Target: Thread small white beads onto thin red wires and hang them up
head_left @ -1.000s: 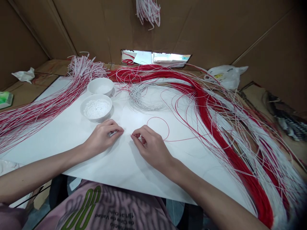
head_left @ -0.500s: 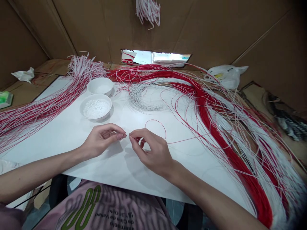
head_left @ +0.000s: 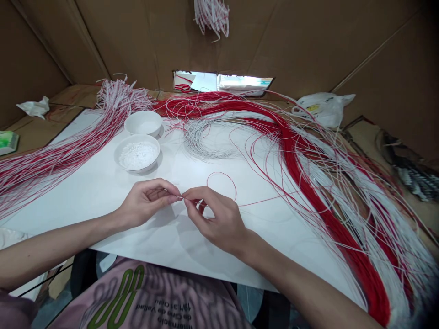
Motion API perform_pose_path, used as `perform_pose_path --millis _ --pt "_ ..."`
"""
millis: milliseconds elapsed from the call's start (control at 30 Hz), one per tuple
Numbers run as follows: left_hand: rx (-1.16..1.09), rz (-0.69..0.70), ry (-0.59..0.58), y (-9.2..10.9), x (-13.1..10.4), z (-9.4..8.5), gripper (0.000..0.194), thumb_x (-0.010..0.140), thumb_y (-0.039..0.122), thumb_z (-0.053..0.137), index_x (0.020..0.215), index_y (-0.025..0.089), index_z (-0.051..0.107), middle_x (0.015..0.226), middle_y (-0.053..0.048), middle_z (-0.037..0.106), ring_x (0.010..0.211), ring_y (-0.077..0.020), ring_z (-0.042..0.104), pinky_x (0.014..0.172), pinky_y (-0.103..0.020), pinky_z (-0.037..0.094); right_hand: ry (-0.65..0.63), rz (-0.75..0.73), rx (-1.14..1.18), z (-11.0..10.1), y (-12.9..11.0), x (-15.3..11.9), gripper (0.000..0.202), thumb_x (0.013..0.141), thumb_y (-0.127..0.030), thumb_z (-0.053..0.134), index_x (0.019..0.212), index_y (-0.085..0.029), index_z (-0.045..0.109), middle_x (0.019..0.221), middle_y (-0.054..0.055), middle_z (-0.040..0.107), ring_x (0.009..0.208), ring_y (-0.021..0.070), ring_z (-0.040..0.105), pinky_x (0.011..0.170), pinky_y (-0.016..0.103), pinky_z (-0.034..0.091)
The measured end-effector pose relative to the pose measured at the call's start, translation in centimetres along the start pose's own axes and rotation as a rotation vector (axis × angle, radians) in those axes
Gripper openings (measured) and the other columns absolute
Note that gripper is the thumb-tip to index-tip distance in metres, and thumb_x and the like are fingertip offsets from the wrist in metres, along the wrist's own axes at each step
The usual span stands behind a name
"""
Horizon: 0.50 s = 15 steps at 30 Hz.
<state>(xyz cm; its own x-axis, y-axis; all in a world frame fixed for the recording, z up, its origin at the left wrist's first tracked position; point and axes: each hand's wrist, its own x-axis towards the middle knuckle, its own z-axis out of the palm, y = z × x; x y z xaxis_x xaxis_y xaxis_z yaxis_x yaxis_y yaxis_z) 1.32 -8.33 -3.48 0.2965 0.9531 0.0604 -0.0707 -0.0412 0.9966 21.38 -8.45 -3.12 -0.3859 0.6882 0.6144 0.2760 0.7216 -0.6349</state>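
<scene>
Fingertip to fingertip, my hands nearly meet above the white tabletop (head_left: 219, 265). My right hand (head_left: 219, 221) pinches a thin red cord (head_left: 236, 187), which loops behind the fingers and trails right. My left hand (head_left: 146, 203) is closed in a pinch at the cord's pale end; whatever sits between its fingertips is too small to name. Beyond the left hand stands a white bowl (head_left: 137, 170) of small white bead-like pieces (head_left: 139, 154). A second white bowl (head_left: 143, 122) is right behind it.
A red and white cord bundle (head_left: 68, 148) spreads across the left. Long loose red cords (head_left: 291, 155) and white cords (head_left: 318, 192) curve along the right. Behind them lies a plastic bag (head_left: 325, 109). Cardboard walls (head_left: 123, 41) enclose the back, with a slot cut through.
My fingertips have come slightly closer together, narrowing the gap at the cord's end. The red loop has shifted a little left.
</scene>
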Motion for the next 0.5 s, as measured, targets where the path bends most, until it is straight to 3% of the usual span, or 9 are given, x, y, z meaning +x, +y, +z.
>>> perform_pose_path --millis 500 --pt "0.038 0.066 -0.049 0.14 0.13 -0.13 0.011 0.082 0.012 0.069 0.089 0.018 0.075 0.088 -0.004 0.07 0.083 -0.0109 0.065 0.074 -0.018 0.053 -0.038 -0.018 -0.011 -0.1 0.31 -0.08 0.011 0.091 -0.009 0.052 0.093 -0.017 0.059 0.081 0.002 0.068 0.065 0.0091 0.06 0.059 0.021 0.05"
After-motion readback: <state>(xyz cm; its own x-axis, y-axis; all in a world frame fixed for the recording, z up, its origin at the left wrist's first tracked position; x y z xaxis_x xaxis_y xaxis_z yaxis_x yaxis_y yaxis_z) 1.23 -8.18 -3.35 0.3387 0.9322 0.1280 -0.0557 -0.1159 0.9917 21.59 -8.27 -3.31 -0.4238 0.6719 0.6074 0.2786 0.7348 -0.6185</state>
